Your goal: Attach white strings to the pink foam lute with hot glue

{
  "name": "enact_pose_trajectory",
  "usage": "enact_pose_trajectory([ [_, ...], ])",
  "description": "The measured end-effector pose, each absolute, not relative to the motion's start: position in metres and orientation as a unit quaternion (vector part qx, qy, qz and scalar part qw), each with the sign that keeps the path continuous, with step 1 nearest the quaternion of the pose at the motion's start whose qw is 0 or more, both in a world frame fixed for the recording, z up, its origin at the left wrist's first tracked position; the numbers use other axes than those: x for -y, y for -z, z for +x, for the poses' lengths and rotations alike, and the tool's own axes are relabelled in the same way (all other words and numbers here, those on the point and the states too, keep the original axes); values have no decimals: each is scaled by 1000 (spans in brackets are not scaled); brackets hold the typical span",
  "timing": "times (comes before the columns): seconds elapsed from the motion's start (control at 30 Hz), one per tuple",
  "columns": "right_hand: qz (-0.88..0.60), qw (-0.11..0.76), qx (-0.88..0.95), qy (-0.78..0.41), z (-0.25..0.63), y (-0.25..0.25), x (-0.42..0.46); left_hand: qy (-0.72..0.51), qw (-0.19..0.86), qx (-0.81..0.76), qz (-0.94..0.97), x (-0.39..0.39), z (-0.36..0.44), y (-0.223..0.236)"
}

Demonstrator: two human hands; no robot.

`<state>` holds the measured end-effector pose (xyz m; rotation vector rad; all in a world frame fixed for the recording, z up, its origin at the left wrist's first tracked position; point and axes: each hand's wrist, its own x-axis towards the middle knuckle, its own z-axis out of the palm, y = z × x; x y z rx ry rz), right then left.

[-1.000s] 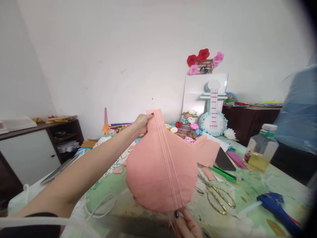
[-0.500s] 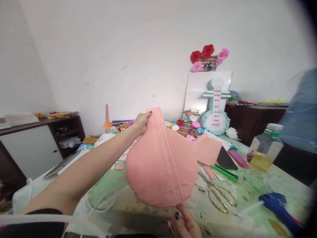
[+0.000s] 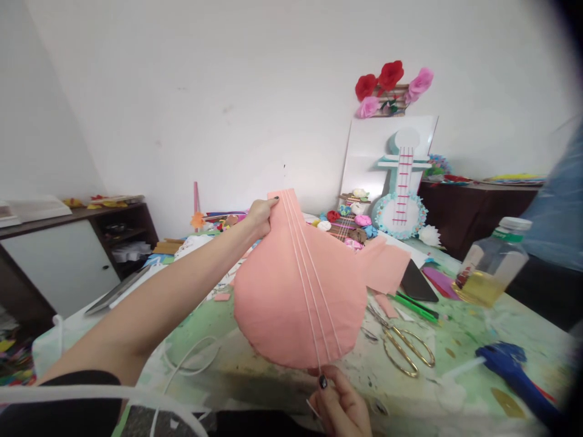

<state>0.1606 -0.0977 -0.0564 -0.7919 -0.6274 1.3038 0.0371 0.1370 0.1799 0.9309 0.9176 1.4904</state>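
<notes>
A pink paper-covered instrument shape [image 3: 277, 297], with a round body and a short neck, is held up above the table. My left hand [image 3: 261, 217] grips the neck near its top, thumb on the front. White strings run from the top of the neck down across the body. At the lower edge my right hand [image 3: 339, 400] pinches a white string [image 3: 317, 349], its loose end hanging below the fingers. A piece of pink paper [image 3: 387, 265] shows behind the body on the right.
Gold-handled scissors [image 3: 405, 349], a green cutter [image 3: 416, 306], a blue glue gun [image 3: 514, 370] and a bottle of yellow liquid [image 3: 494, 267] lie or stand on the right of the table. Behind are a turquoise-and-white craft instrument [image 3: 402, 194] and paper flowers [image 3: 390, 76]. A white cord [image 3: 189, 364] curls at left.
My right hand has shifted slightly, still pinching the string, and the strings look a little more spread on the body. The whole view has tilted slightly.
</notes>
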Motion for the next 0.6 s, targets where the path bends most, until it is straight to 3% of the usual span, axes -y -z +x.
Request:
enact_pose_trajectory([
  [0.37,-433,691,324,-480,162,51,104,-597,574,-409,383,-147,36,-165],
  [0.6,-462,646,430,-429,176,60,113,-538,606,-454,370,-164,46,-120],
])
